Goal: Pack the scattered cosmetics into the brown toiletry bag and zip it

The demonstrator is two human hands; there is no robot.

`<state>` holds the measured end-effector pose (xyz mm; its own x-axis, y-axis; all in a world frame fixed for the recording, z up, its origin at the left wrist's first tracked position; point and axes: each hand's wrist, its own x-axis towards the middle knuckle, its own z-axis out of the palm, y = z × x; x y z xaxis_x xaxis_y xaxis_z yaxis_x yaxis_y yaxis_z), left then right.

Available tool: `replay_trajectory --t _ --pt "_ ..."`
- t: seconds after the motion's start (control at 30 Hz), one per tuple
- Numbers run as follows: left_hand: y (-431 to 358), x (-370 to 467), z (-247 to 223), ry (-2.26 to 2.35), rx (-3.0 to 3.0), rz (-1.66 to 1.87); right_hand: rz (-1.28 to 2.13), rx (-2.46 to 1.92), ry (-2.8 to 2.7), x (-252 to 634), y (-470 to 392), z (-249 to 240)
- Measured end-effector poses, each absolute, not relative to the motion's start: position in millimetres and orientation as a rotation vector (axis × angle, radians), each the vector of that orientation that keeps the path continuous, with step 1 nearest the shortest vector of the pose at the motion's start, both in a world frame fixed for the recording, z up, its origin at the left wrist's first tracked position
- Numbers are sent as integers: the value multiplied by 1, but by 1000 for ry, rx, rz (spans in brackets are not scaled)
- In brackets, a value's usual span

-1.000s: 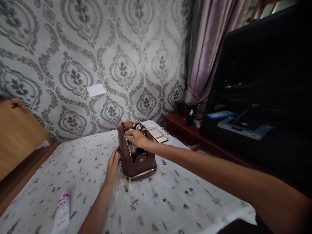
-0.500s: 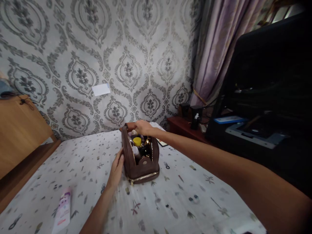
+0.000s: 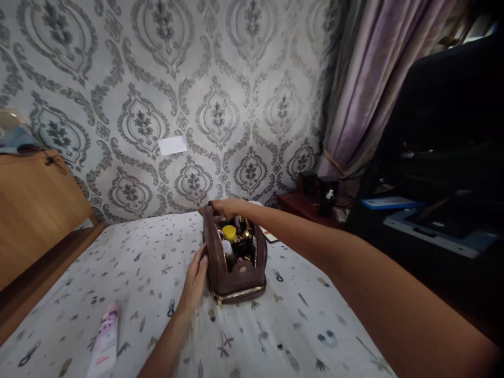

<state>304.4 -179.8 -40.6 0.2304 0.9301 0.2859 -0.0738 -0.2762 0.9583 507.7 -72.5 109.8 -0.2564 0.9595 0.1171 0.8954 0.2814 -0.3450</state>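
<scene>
A brown toiletry bag (image 3: 238, 282) stands unzipped on the patterned white bedsheet (image 3: 157, 294). Inside it are a yellow-lidded container (image 3: 229, 232), a white-capped bottle (image 3: 227, 249) and several dark and gold items. My left hand (image 3: 196, 274) lies against the bag's left side, fingers stretched out along it. At the far end of the bag, my right hand (image 3: 229, 208) reaches down into the opening. Its fingertips are hidden among the contents, so whether they hold anything does not show.
A white and purple tube (image 3: 105, 341) lies at the near left. A flat, dark-edged object (image 3: 271, 236) sits right of the bag. A wooden board (image 3: 39, 210) borders the left, and a large black panel (image 3: 444, 131) stands at the right beside a red-brown table (image 3: 299, 206).
My right hand has dipped from the bag's far rim deeper into its opening. My left hand stays at the bag's side. The whole view has shifted slightly.
</scene>
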Motion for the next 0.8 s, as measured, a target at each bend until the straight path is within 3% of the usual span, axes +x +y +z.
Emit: replay_trajectory --t 0.33,0.6,0.8 --pt "-184 303 -37 840 1468 1263 258 -1670 -2358 533 -94 147" --pt "-183 304 -41 812 1448 1298 516 -1438 -2256 550 -130 137" --pt "-180 303 -44 845 1471 1291 299 -1509 -2422 550 -139 139"
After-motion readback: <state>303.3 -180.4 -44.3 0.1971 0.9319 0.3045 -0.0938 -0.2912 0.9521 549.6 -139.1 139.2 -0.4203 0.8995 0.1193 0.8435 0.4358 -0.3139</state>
